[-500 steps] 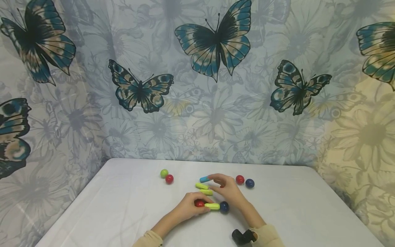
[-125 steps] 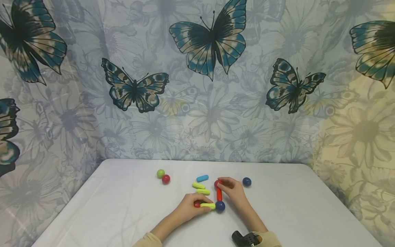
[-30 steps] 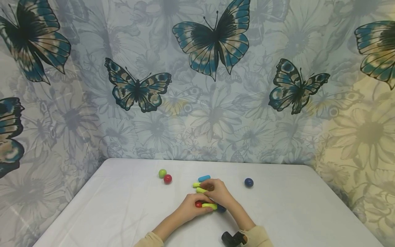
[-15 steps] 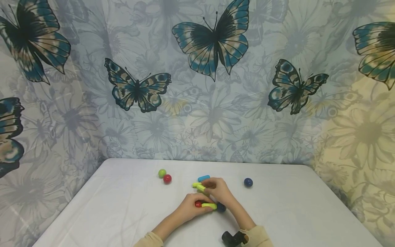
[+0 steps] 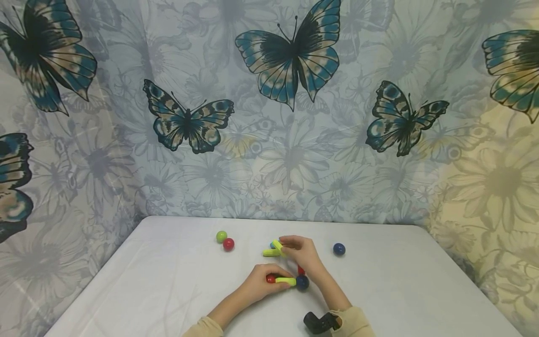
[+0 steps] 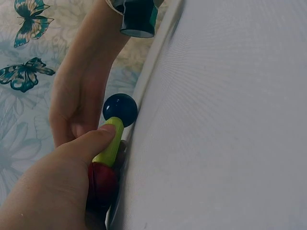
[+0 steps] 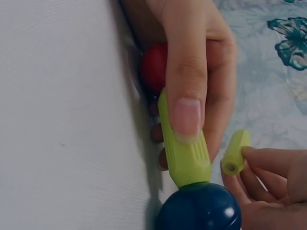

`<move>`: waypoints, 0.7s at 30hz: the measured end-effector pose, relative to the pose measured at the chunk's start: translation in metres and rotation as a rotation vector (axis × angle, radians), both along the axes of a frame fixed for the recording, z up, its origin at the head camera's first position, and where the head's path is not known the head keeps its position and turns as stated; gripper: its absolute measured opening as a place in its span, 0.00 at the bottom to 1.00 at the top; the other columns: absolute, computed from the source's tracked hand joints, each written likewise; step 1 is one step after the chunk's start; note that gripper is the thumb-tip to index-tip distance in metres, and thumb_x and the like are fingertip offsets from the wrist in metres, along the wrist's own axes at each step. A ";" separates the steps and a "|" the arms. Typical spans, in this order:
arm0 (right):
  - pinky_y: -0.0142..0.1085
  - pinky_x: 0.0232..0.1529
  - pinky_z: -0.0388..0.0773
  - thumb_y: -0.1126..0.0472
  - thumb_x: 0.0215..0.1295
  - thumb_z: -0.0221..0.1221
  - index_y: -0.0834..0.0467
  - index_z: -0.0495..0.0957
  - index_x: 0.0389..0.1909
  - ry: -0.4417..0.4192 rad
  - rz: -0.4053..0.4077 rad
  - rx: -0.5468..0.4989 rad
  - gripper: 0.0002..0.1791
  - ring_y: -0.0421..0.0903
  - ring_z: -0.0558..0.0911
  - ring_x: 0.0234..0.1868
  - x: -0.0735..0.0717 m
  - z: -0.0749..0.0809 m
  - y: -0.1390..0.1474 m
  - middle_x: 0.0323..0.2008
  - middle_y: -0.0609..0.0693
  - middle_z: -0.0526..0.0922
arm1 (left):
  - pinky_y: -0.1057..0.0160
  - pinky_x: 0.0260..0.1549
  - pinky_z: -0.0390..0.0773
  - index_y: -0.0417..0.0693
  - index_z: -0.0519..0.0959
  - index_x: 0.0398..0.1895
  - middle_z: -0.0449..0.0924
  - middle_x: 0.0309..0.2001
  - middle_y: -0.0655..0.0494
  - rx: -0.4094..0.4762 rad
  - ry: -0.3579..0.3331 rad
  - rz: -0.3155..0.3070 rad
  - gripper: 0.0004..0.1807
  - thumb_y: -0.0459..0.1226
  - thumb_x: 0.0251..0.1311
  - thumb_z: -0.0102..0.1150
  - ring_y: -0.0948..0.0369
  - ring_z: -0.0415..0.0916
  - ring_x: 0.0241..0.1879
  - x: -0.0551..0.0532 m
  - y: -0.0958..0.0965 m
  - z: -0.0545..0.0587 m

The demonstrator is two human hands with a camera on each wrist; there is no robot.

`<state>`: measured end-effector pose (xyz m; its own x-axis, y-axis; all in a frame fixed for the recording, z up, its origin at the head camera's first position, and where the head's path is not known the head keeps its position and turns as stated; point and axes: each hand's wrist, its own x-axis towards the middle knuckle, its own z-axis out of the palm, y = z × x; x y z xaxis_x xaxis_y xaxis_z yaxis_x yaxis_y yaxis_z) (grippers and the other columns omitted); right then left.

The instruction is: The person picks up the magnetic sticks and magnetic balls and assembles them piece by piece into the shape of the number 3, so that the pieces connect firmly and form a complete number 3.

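Note:
With thumb and fingers my left hand (image 5: 262, 283) grips a yellow-green magnetic rod (image 5: 286, 281) lying on the table. A red ball (image 5: 271, 278) sits at its left end, a dark blue ball (image 5: 302, 282) at its right. From the blue ball a red rod (image 5: 301, 270) runs away from me, mostly covered by my right hand (image 5: 306, 255). That hand pinches a second yellow-green rod (image 7: 236, 153), raised and tilted, its round metal end showing in the right wrist view. Another yellow-green rod (image 5: 270, 252) lies just beneath it. A blue rod (image 5: 272, 245) is mostly hidden behind.
A green ball (image 5: 221, 237) and a red ball (image 5: 229, 244) lie together at the back left of the white table (image 5: 168, 271). One dark blue ball (image 5: 338, 249) lies at the back right. A patterned butterfly curtain (image 5: 294, 187) hangs behind the table.
Earlier, the red rod and a red ball were joined to the blue ball. Since then my right hand has taken a yellow-green rod and raised it from the table. My left hand keeps its hold.

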<state>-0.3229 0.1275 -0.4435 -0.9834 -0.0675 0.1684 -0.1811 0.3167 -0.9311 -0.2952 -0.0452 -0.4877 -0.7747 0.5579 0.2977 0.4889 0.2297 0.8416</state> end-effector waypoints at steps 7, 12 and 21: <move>0.35 0.46 0.83 0.66 0.60 0.63 0.60 0.82 0.50 -0.041 -0.119 -0.067 0.16 0.50 0.84 0.50 -0.005 0.001 0.004 0.50 0.57 0.86 | 0.72 0.49 0.77 0.52 0.86 0.44 0.87 0.44 0.58 -0.025 -0.041 0.023 0.11 0.39 0.57 0.68 0.68 0.80 0.44 -0.002 0.001 -0.002; 0.35 0.52 0.82 0.67 0.61 0.63 0.61 0.81 0.52 -0.056 -0.188 -0.102 0.17 0.52 0.83 0.54 -0.011 -0.003 0.009 0.52 0.58 0.85 | 0.72 0.49 0.76 0.54 0.86 0.44 0.87 0.43 0.59 -0.037 -0.053 0.028 0.11 0.40 0.57 0.68 0.70 0.79 0.44 -0.001 0.001 -0.001; 0.41 0.59 0.79 0.66 0.63 0.61 0.61 0.79 0.56 -0.077 -0.272 -0.136 0.19 0.54 0.81 0.58 -0.016 -0.006 0.018 0.54 0.59 0.83 | 0.72 0.49 0.76 0.57 0.86 0.44 0.87 0.43 0.62 -0.042 -0.056 0.018 0.12 0.44 0.57 0.68 0.72 0.79 0.44 0.000 -0.001 0.002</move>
<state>-0.3388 0.1451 -0.4495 -0.9724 0.2181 0.0826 -0.0345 0.2154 -0.9759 -0.2948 -0.0459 -0.4856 -0.7993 0.5550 0.2303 0.4370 0.2738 0.8568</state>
